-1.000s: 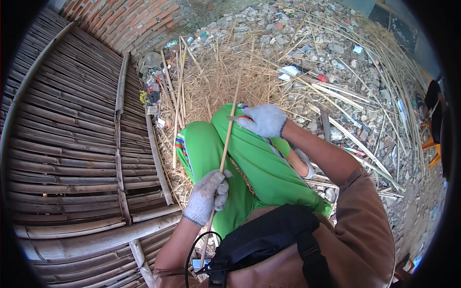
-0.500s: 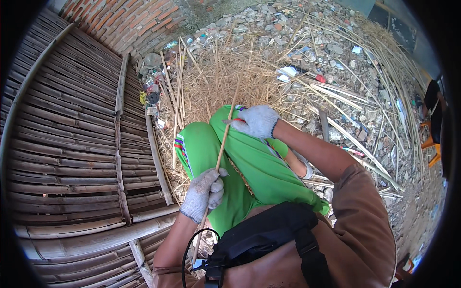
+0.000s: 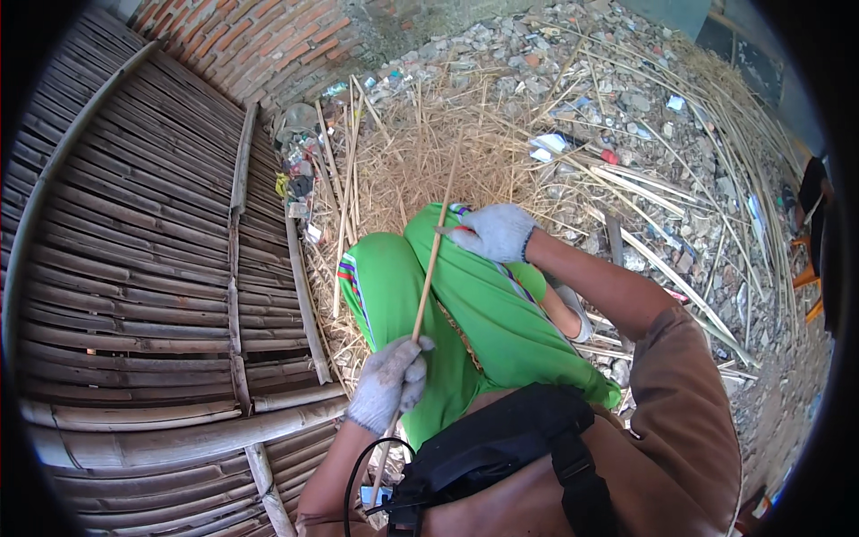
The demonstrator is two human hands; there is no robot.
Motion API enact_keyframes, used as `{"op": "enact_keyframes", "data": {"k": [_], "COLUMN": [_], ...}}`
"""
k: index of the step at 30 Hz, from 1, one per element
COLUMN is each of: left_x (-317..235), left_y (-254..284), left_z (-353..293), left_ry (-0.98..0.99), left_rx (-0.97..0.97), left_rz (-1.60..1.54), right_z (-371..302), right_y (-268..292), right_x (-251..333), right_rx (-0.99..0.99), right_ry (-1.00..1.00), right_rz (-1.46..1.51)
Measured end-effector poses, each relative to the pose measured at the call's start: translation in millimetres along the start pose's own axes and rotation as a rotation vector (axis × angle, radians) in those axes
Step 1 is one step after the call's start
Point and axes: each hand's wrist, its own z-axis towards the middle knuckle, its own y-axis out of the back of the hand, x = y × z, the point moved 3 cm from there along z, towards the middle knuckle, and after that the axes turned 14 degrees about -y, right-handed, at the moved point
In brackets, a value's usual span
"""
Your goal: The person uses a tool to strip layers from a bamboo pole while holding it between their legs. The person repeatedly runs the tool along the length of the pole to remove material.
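Left hand (image 3: 389, 383) fisted; right hand (image 3: 492, 233) extended, clenched.

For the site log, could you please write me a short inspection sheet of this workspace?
Surface: ground covered in dry straw and stone rubble.
Job's things: thin bamboo stick slanting across the green-trousered lap.
Clutter: loose bamboo strips, small litter by the panel edge.
Hands: gloved left hand grips the stick low down; gloved right hand presses something small, unclear what, against it higher up.
Cables: black cable looping by the black strap bag.
Surroundings: slatted bamboo panel on the left, brick wall behind.
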Motion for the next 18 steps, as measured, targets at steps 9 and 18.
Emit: {"op": "enact_keyframes", "data": {"k": [9,18], "left_x": [2,8], "left_y": [3,10], "left_z": [49,16], "left_ry": [-0.005,-0.014], "left_rx": [0.068,0.01], "left_rz": [0.087,0.162], "right_z": [-2,-8], "right_y": [3,6], "right_x": [-2,8], "right_rx": [0.031,0.052], "right_ry": [0.0,0.006], "right_rz": [0.03,-0.021]}}
